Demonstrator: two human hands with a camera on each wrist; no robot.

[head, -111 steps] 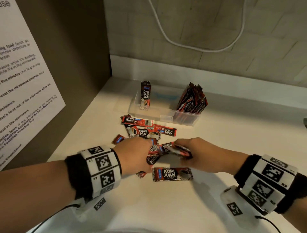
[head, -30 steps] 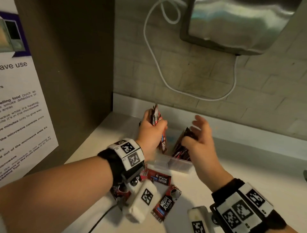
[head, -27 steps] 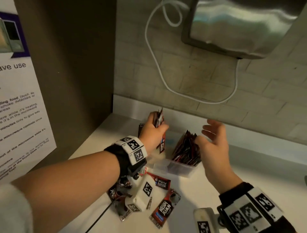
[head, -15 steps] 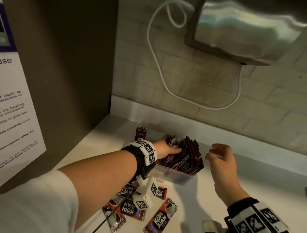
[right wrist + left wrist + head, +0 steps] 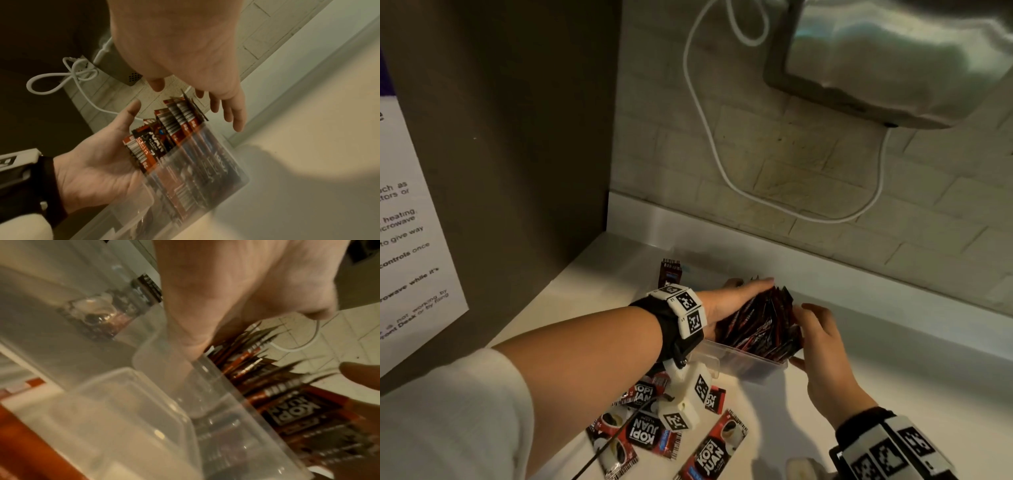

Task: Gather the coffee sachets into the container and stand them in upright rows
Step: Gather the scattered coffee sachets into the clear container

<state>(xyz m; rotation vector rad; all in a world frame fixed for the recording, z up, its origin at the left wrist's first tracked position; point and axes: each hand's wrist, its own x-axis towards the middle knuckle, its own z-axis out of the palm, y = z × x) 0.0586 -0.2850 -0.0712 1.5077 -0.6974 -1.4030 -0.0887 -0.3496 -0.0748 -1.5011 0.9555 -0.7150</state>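
A clear plastic container (image 5: 751,368) stands on the white counter near the back wall. A packed bundle of red-and-black coffee sachets (image 5: 760,325) stands in its right part, leaning left. My left hand (image 5: 736,298) lies flat with straight fingers against the bundle's left face. My right hand (image 5: 813,329) sits at the bundle's right side with relaxed fingers, holding nothing. The right wrist view shows the left palm (image 5: 98,162) open beside the sachets (image 5: 170,129). One sachet (image 5: 671,272) stands alone at the container's far left end. Several loose sachets (image 5: 643,435) lie flat in front.
A steel appliance (image 5: 893,61) hangs on the tiled wall above, with a white cable (image 5: 705,137) looping down from it. A dark panel with a printed notice (image 5: 407,222) closes off the left side. The counter (image 5: 893,377) runs on to the right.
My left hand brought its held-up sachets down into the container beside the right bundle, let go and now lies flat against them. My right hand dropped to the bundle's right side.
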